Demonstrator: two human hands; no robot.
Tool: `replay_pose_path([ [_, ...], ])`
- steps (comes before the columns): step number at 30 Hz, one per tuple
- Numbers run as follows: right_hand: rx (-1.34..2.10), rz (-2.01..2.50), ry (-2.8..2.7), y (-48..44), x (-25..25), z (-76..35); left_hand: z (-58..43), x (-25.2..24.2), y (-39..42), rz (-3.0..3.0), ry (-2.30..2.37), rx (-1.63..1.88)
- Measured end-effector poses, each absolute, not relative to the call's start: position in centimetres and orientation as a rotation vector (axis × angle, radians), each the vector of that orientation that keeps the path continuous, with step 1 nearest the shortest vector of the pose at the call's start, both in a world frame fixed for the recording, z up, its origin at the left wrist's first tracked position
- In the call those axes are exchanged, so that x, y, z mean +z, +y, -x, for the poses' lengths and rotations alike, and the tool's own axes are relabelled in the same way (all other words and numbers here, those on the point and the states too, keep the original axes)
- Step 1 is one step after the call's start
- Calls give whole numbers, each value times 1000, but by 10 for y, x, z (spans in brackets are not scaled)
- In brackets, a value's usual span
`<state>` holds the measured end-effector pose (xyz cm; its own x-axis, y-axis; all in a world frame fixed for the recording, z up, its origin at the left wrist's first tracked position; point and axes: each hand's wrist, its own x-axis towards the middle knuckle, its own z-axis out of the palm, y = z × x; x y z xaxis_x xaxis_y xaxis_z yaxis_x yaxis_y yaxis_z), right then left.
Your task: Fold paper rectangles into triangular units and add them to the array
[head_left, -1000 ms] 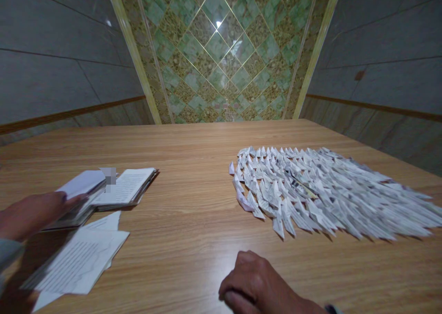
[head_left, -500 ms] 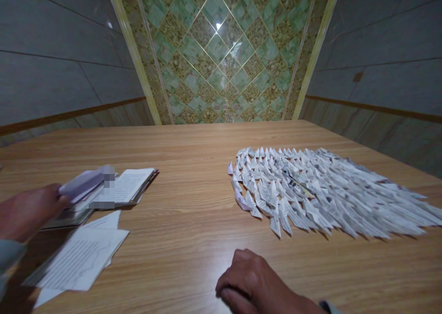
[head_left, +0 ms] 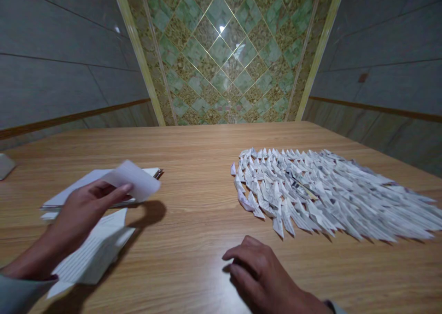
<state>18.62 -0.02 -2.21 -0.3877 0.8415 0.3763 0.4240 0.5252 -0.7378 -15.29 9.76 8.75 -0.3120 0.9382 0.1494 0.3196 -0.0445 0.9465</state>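
My left hand point(head_left: 88, 212) pinches a white paper sheet point(head_left: 133, 180) between thumb and fingers, raising it above an open booklet with white pages point(head_left: 78, 186). Below that hand lie loose printed sheets point(head_left: 95, 252), partly hidden by my wrist. My right hand point(head_left: 258, 272) rests on the wooden table point(head_left: 193, 148) with its fingers loosely parted and nothing in them. Just beyond it spreads a dense array of folded newspaper paper boats point(head_left: 311, 194), in overlapping rows. The hand is not touching them.
A small grey object point(head_left: 5, 165) sits at the table's far left edge. Grey panelled walls with a wooden trim strip point(head_left: 376, 107) flank a green and gold mosaic tile wall point(head_left: 221, 51) beyond the table's far edge.
My left hand has moved from the booklet's side to above it, now holding a white sheet up. The booklet's pages lie flatter. My right hand has slid slightly forward, fingers opening.
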Motion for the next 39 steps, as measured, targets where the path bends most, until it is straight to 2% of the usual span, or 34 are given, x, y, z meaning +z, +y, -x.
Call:
replay_pose_path([
  [3,987,1091,-1805,2,-14,-187,106,83,74,-1141,1305,1318],
  [7,1545,995,-1290,3,-3,-189,71,62,52,-1035,1028,1183],
  [10,1688,775,-1102,2,4,-190,50,41,44,-1092,923,1076],
  [16,1499,847,-1037,10,6,-193,23,2,42,-1265,860,941],
  [18,1230,965,-1204,14,5,-199,24,-6,43,-1451,910,933],
  [20,782,997,-1505,16,5,-208,31,-11,43,-1734,1082,1029],
  [22,362,838,-1833,17,6,-216,37,-12,39,-2068,1214,1136],
  [24,199,783,-2064,16,4,-221,40,-13,32,-2378,1161,1140],
  [30,307,876,-2475,14,-11,-218,28,-34,17,-2703,887,934],
  [39,704,964,-2415,18,-5,-223,27,-27,19,-2609,871,936],
])
